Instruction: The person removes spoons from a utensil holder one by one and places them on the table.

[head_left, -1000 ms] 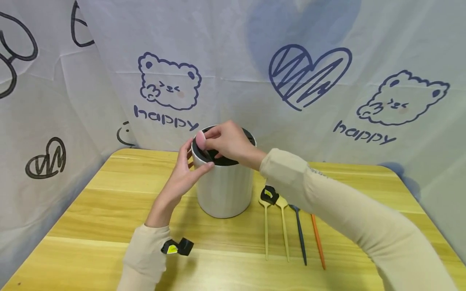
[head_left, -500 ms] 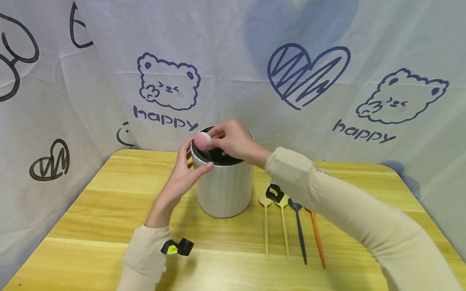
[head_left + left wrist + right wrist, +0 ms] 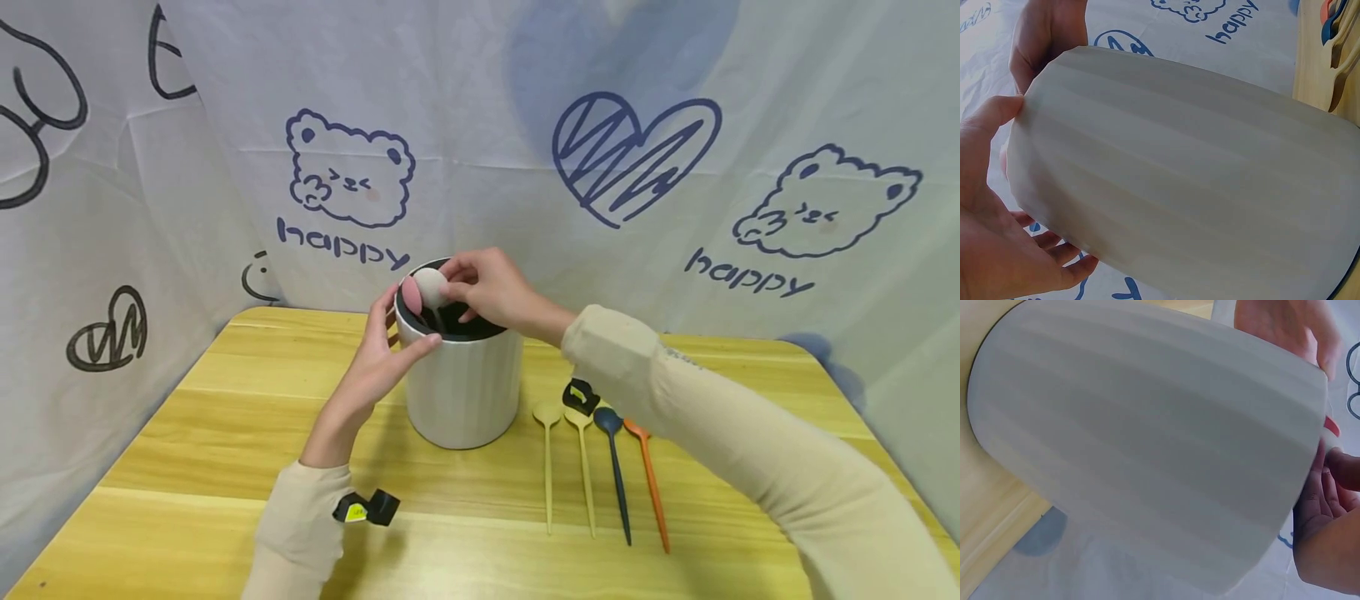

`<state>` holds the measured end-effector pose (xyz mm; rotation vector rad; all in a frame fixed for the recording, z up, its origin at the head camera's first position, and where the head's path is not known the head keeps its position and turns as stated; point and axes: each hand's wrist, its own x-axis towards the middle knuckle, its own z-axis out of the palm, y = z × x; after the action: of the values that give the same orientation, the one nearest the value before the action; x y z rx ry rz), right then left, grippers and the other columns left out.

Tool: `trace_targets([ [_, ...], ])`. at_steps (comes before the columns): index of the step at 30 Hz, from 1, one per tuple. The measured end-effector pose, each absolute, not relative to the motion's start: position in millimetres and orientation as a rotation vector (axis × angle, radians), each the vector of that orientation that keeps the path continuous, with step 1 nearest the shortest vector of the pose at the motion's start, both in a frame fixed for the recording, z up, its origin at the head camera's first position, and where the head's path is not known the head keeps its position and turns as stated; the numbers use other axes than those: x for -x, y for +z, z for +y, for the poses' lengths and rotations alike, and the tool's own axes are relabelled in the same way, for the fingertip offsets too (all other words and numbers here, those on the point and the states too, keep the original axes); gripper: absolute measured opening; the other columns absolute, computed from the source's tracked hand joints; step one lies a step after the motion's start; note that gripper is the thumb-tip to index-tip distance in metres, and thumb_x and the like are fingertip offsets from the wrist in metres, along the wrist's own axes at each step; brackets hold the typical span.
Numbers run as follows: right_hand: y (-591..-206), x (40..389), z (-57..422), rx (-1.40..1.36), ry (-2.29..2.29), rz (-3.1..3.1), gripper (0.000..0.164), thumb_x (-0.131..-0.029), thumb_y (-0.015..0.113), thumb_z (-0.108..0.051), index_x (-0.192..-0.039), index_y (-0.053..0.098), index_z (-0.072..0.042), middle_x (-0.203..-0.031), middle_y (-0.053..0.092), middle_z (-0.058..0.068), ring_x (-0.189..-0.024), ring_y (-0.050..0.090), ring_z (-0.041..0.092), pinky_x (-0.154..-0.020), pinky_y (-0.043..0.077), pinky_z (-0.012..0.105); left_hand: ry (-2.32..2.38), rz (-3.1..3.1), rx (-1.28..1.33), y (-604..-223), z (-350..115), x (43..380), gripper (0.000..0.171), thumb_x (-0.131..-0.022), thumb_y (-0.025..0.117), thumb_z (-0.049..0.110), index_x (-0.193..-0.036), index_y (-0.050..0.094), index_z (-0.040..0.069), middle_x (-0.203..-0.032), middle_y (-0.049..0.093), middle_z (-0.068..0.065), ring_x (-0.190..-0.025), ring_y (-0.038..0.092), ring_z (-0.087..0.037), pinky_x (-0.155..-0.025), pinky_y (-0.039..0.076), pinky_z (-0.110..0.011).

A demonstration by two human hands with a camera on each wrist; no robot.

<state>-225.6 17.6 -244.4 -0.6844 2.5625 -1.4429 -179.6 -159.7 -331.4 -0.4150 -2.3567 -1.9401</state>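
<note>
A white ribbed bin (image 3: 461, 396) with a black inner rim stands upright on the table. My left hand (image 3: 378, 358) grips its left side, thumb at the front of the rim and fingers round the back. Over the bin's mouth, my right hand (image 3: 498, 292) pinches a white spoon (image 3: 431, 287) by the edge of its bowl, the handle pointing down inside. Beside it on the left, a pink spoon (image 3: 412, 297) leans against the rim, bowl up. The lower handles are hidden in the bin. In the right wrist view, the pink spoon's edge (image 3: 1332, 426) shows past the rim.
Right of the bin, several spoons lie in a row on the wooden table (image 3: 202, 433): two pale yellow ones, including the leftmost spoon (image 3: 547, 414), a navy spoon (image 3: 608, 421) and an orange spoon (image 3: 648, 467). A printed cloth (image 3: 487, 167) hangs behind the table.
The white spoon's bowl has come into view beside the pink one and shifted slightly right with my right hand. The pink bowl has turned more edge-on. My left hand stays put.
</note>
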Motion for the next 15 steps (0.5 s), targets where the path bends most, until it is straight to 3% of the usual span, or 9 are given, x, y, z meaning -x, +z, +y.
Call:
trace_targets([
  [15,-228,224,25,0.672,-1.461,2.639,0.018,-0.093,0.06,-0.002,-0.11,0.064,0.004,-0.097,0.066,0.014,-0.08,0.061,0.023,-0.057,0.054,0.027,-1.938,-2.357,0.419,-331,-159,181,0.086,-0.09,0.064,0.027,-0.155,0.009,0.017,-0.158,0.009,-0.007,-0.142,0.013,-0.028,-0.113,0.016,-0.051],
])
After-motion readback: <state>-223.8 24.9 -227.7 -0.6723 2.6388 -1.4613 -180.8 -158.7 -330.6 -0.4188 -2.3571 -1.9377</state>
